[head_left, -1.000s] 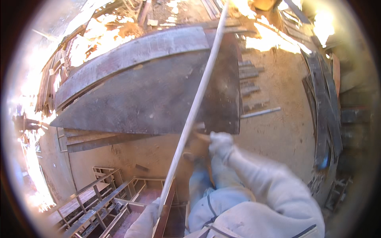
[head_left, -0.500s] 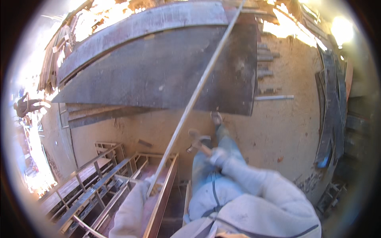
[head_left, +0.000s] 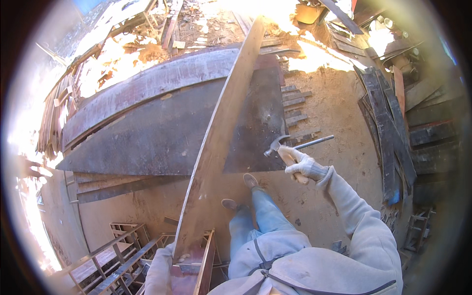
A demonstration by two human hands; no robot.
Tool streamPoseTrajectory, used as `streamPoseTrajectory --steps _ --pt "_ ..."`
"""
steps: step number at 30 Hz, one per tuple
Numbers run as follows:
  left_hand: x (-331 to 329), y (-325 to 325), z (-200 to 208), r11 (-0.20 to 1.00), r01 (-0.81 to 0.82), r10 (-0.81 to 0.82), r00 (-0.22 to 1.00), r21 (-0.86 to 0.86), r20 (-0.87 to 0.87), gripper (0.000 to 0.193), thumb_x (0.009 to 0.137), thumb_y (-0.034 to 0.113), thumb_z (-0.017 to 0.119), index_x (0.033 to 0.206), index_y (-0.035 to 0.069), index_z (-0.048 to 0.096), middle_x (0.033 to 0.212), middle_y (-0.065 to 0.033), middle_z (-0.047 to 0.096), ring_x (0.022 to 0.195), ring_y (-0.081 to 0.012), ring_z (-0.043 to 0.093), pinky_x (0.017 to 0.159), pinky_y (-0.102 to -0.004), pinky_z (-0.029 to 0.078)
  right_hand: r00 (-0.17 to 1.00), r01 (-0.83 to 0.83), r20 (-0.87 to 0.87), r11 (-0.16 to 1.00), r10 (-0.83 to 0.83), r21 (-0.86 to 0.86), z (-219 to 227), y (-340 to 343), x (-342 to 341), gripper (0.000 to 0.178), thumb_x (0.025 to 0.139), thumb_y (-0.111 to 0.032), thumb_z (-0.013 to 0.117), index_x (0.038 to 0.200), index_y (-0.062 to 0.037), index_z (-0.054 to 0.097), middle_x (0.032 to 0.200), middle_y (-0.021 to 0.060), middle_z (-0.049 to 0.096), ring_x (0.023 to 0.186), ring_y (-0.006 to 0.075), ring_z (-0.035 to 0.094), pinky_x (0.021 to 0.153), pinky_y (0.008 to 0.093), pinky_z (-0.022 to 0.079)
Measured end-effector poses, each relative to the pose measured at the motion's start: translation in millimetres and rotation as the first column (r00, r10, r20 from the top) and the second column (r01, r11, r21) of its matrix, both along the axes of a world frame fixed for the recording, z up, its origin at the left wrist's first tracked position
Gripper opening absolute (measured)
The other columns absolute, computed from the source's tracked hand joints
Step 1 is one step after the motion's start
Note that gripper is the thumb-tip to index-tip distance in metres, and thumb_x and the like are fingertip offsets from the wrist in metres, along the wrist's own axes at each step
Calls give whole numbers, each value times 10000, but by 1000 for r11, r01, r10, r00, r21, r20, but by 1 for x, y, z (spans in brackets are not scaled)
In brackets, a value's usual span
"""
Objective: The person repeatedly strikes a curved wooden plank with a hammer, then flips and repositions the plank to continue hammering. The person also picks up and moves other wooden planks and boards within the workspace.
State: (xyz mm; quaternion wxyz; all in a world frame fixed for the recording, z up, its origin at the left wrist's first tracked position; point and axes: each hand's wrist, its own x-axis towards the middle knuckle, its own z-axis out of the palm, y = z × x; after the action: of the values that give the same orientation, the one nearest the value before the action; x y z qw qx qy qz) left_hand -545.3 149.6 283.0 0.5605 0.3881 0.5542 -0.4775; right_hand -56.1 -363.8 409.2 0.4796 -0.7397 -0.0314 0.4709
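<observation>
My left hand [head_left: 183, 257] grips the lower end of a long wooden board [head_left: 220, 123]; only its fingers show at the edge. The board slants up and away to the far side, its broad brown face in view, passing over a large dark panel [head_left: 167, 137]. In a pale knitted glove, my right hand [head_left: 306, 167] is closed round the wooden handle of a claw hammer [head_left: 275, 145]. I hold the hammer out to the right of the board, its metal head pointing left, above the panel's near right corner.
Wooden frames [head_left: 118, 253] stand at the lower left. A metal tube [head_left: 314, 142] and short slats [head_left: 297, 101] lie right of the panel. Dark planks [head_left: 386, 132] are piled at the right, on sandy ground. A person's dark shape [head_left: 30, 167] is at the far left edge.
The board has turned from its narrow edge to its broad face. My right hand has swung the hammer up and right, away from my legs. The view has shifted too.
</observation>
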Motion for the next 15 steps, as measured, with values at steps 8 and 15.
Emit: streamPoseTrajectory --steps 8,15 --pt "-16 56 -67 760 -451 464 881 468 96 602 1029 649 536 1110 66 663 1135 -186 711 982 -407 695 798 -609 585 726 341 -672 772 147 536 -36 51 82 509 989 -260 589 1395 47 580 1234 294 684 1036 450 728 937 543 588" --pt "165 -28 -126 290 -5 -472 869 957 147 563 1003 392 690 1390 -3 581 1378 -269 615 1267 -421 595 1091 -485 469 759 165 -578 771 298 615 -120 151 186 636 874 -124 682 1461 53 515 1317 281 657 1231 452 667 1110 566 505"
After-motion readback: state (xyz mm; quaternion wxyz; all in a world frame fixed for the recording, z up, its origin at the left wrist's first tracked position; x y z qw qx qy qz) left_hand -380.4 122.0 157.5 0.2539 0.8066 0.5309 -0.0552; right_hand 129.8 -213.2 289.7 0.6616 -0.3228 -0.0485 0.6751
